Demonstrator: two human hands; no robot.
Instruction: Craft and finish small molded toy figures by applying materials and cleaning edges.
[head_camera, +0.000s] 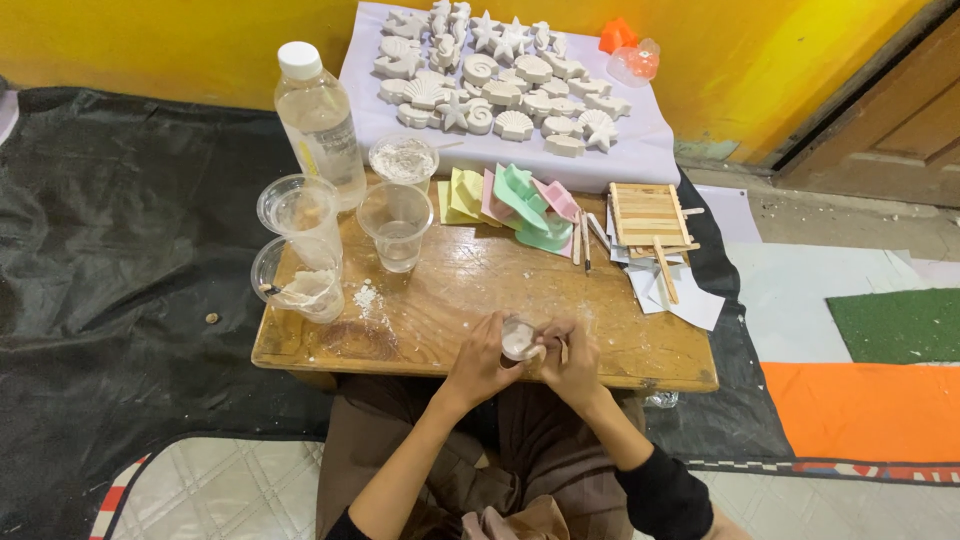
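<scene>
**mold_newbie:** what's actually in the hands here? hard to see from above.

**plasterpal:** Low centre of the frame, at the near edge of the wooden table. The left hand is curled around a small white cast piece, fingers closed on it. The right hand is pressed against the same piece from the other side, fingers bent in, with a thin stick-like tool poking out of it. Can't tell exactly what that tool is.

**mold_newbie:** and the rest of the table?

**plasterpal:** Left side: a clear water bottle and plastic cups, one smeared with white paste. Middle: pastel moulds, then a raft of wooden sticks to the right. Top centre: rows of white shell and starfish casts on a pale sheet.
</scene>
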